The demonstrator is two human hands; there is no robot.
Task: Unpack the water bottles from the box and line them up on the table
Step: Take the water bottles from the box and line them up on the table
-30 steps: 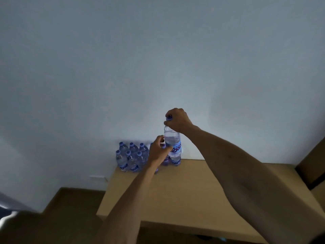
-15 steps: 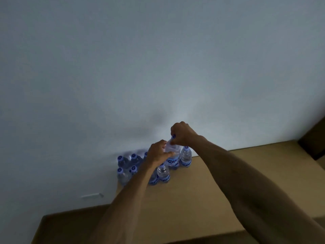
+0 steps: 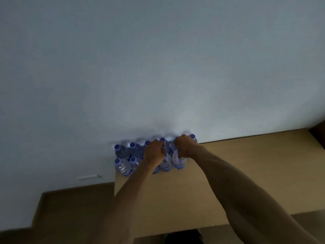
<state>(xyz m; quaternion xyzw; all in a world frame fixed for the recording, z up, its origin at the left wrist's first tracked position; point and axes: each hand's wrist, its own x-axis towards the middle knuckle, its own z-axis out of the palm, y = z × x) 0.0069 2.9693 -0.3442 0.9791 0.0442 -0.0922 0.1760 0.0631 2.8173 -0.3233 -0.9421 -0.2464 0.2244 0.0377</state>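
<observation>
1. Right hand (image 3: 184, 146) curled round the top of a water bottle (image 3: 179, 162) standing at the table's (image 3: 228, 173) far edge.
2. Left hand (image 3: 154, 152) fingers curled over the neighbouring bottle (image 3: 166, 165); contact blurred.
3. Grouped bottles (image 3: 123, 155) left of both grips; several hidden behind hands.

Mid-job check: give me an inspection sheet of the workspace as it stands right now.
Surface: wooden table against the wall, dimly lit.
Job's things: water bottles upright in two rows at the table's far left corner; box not in view.
Clutter: nothing seen.
Hands: left hand grips a bottle top in the cluster; right hand grips the front-row end bottle.
Cables: nothing seen.
Surroundings: plain pale wall; dark floor at lower left.
</observation>
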